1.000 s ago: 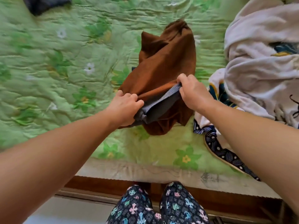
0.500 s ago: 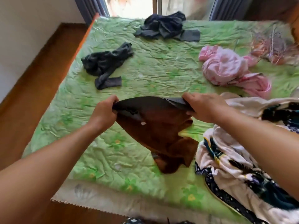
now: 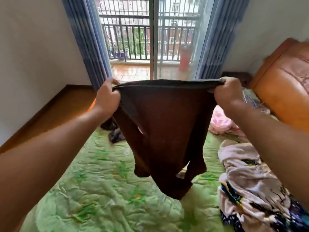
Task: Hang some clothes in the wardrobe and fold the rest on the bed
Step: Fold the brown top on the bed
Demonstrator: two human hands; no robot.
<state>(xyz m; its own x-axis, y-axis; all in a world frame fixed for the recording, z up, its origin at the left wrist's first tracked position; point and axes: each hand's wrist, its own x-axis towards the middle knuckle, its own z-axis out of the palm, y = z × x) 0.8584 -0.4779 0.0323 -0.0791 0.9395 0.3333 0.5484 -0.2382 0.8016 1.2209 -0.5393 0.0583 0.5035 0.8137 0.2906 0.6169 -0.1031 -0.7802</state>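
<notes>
- While the left hand (image 3: 107, 97) and the right hand (image 3: 229, 92) each clench one end of the dark band along the top of the brown garment (image 3: 160, 131), the cloth hangs in the air above the bed (image 3: 100, 190), clear of its surface. Both fists bunch the band, so one end could slide out if the stretch between the hands grows. The garment would then swing to one side and drop in a heap.
- Its lower part hangs uneven, with flaps and a gap showing near the bottom. If it goes down like this, I judge that twists and creases would be trapped underneath.
- The garment hides much of the bed beneath it, so the person may misjudge where it will land.
- The patterned pile (image 3: 247, 178) lies near on the right, with the pink garment (image 3: 220, 121) beyond it. A drift that way could land the brown cloth partly on them, which would make an uneven base for folding and tangle the pieces.
- A dark garment (image 3: 115, 136) lies behind the hanging cloth on the left, partly hidden, and the far edge could catch on it.
- Whether this piece is one to hang or one to fold cannot be told. If it is carried off, its low end could drag across the bed.
</notes>
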